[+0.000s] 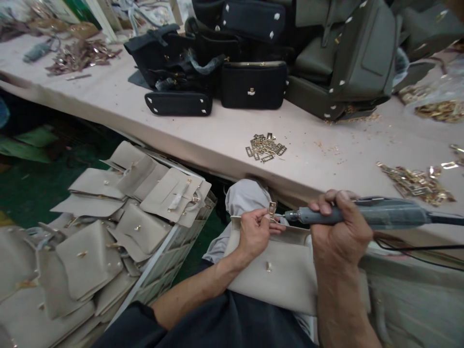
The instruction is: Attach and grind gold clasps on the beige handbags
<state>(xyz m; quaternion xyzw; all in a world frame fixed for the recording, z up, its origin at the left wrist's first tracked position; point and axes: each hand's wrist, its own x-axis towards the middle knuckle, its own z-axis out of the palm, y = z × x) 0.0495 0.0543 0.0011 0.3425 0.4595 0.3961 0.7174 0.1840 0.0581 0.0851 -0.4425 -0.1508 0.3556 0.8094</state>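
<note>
A light beige bag [281, 275] with a small gold clasp lies across the lap. My left hand [255, 231] is closed at its upper edge, pinching a small gold rectangular plate [271, 209] that stands upright. My right hand [339, 224] is wrapped round a grey electric screwdriver [387, 214], held nearly level with its tip pointing left. The tip is close to the plate and my left fingertips; whether it touches them cannot be made out.
A table edge runs ahead, bearing a pile of gold plates [266, 146], more gold fittings [416, 182], black bags [253, 86] and dark green bags [348, 63]. At the left, a crate [174, 251] is heaped with beige bags [89, 256]. A cable trails right.
</note>
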